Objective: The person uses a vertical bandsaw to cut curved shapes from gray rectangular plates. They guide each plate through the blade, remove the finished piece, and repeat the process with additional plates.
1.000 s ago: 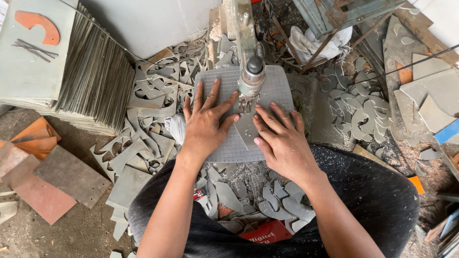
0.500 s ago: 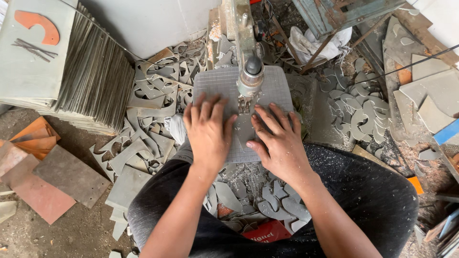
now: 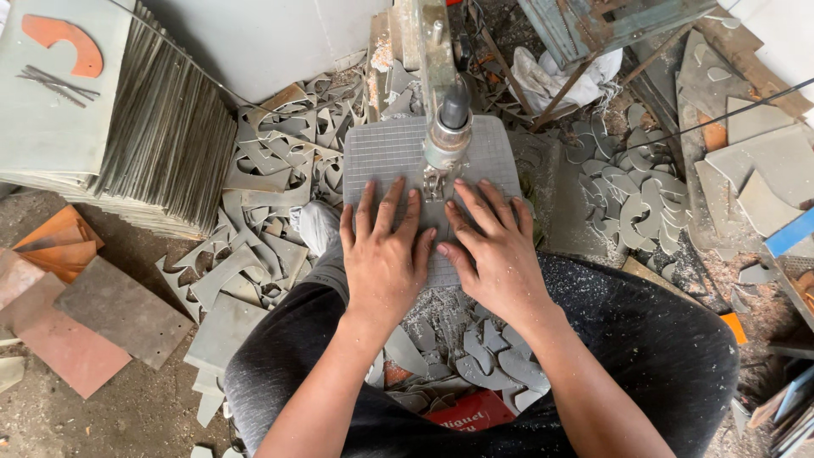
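Observation:
A grey square tile [image 3: 381,153] with a fine grid pattern lies flat on the work surface under a cutting machine's head [image 3: 447,127]. My left hand [image 3: 381,254] presses flat on the tile's near left part, fingers spread. My right hand [image 3: 492,246] presses flat on the near right part, fingers spread and pointing toward the machine's blade. Both hands lie side by side, just in front of the cutting point.
A tall stack of grey tiles [image 3: 161,144] stands at the left, with an orange curved piece [image 3: 59,38] on top. Cut tile scraps [image 3: 271,170] litter the left; curved cut pieces [image 3: 627,203] pile at the right. Reddish tiles [image 3: 59,339] lie on the floor at the lower left.
Both hands have slid nearer to each other and a little toward me on the tile. The tile has shifted slightly under the machine head.

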